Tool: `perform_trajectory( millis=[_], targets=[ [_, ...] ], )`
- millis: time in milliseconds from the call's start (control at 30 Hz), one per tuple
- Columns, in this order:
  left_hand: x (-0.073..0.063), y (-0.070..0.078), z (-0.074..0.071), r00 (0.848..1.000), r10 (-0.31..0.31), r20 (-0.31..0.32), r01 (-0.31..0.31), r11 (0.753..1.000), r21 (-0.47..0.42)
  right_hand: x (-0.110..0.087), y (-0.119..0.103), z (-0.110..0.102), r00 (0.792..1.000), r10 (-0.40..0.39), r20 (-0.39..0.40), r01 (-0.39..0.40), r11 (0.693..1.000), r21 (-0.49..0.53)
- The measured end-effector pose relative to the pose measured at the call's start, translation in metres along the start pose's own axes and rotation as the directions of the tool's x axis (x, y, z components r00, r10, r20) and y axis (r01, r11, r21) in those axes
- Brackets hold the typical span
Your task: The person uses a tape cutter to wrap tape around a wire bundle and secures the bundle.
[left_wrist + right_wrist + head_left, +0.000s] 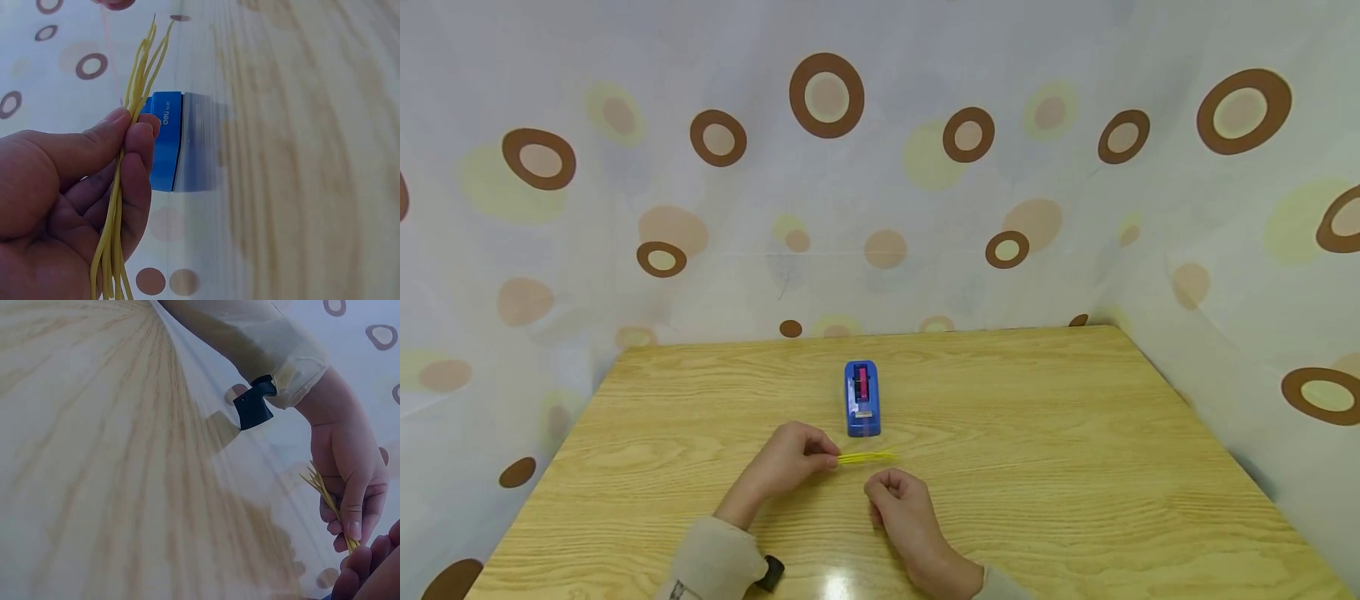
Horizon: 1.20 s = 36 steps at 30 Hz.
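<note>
My left hand (790, 458) pinches a bundle of thin yellow strands (867, 457) between thumb and fingers. In the left wrist view the strands (112, 231) cross the palm, and their ends spread apart above and below the grip. Close to the bundle's right end is my right hand (904, 518), fingers curled, thumb tip against the forefinger. A faint pinkish line, apparently a strip of tape (107, 34), runs from its fingertips in the left wrist view. Just beyond the strands stands a blue tape dispenser (862, 417) with a pink core.
The wood-grain table (1060, 467) stretches to both sides and behind the dispenser. A patterned sheet (880, 183) hangs along its back and sides. At the left sleeve's cuff is a black strap piece (770, 573).
</note>
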State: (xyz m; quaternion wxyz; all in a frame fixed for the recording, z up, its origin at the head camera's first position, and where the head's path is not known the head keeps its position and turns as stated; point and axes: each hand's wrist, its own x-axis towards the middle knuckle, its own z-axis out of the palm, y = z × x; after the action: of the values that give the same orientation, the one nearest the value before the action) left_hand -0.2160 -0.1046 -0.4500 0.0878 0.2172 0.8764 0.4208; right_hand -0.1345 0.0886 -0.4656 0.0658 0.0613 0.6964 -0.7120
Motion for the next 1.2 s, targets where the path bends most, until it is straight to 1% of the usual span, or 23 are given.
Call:
perform_trajectory(
  millis=[33, 233, 400, 567, 800, 1033, 1200],
  targets=[
    [0.0, 0.001, 0.001, 1.0, 0.012, 0.002, -0.012, 1.0, -0.004, 0.0, 0.0, 0.0, 1.0, -0.001, 0.0, 0.001, 1.0, -0.003],
    [0.002, 0.002, 0.006, 1.0, 0.027, 0.012, -0.026, 0.998, -0.048, -0.002, 0.0, 0.001, 1.0, 0.001, 0.003, -0.001, 1.0, 0.001],
    [0.004, 0.004, 0.009, 1.0, 0.015, 0.006, -0.014, 0.998, -0.066, -0.001, 0.001, 0.001, 1.0, -0.001, 0.014, 0.001, 1.0, 0.012],
    [0.006, 0.007, 0.01, 1.0, 0.01, 0.015, -0.009, 0.996, -0.085, 0.001, 0.003, 0.0, 1.0, -0.014, 0.009, 0.014, 1.0, 0.0],
    [0.008, 0.01, 0.015, 0.998, 0.057, 0.025, -0.056, 0.996, -0.063, 0.002, 0.003, -0.001, 0.999, -0.033, 0.012, 0.033, 0.999, 0.005],
    [0.01, 0.013, 0.019, 0.997, 0.06, 0.041, -0.057, 0.997, -0.06, 0.001, 0.003, -0.001, 0.999, -0.031, 0.021, 0.031, 0.999, -0.006],
    [0.011, 0.015, 0.022, 0.996, 0.071, 0.044, -0.069, 0.997, -0.036, 0.002, 0.003, -0.002, 0.999, -0.034, 0.024, 0.034, 0.999, -0.003]
  ],
)
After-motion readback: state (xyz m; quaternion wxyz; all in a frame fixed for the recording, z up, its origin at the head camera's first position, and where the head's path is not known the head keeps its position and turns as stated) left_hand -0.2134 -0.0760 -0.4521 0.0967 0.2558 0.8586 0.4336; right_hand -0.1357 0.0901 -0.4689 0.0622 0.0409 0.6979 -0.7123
